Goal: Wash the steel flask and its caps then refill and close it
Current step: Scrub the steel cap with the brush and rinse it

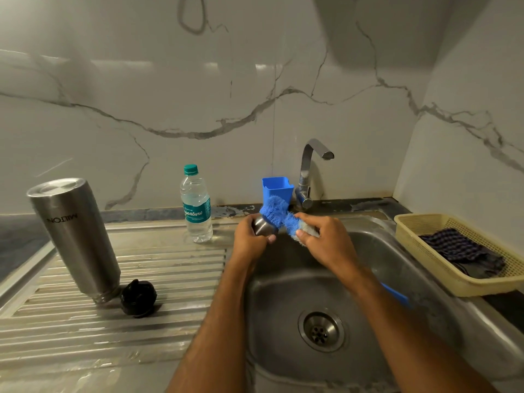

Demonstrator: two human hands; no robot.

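The steel flask (75,236) stands upside down on the ribbed drainboard at the left, mouth down. Its black inner cap (138,298) lies beside the mouth. Over the sink, my left hand (249,241) grips the small steel outer cap (264,226). My right hand (326,241) holds the head of a blue bristle brush (279,214), and the bristles press against the cap. The brush's blue handle (395,295) shows from under my right forearm.
A plastic water bottle (196,205) with a teal lid stands at the drainboard's back. A blue holder (277,189) and the tap (310,171) are behind the sink (283,307). A yellow basket (425,245) with a dark cloth sits at the right.
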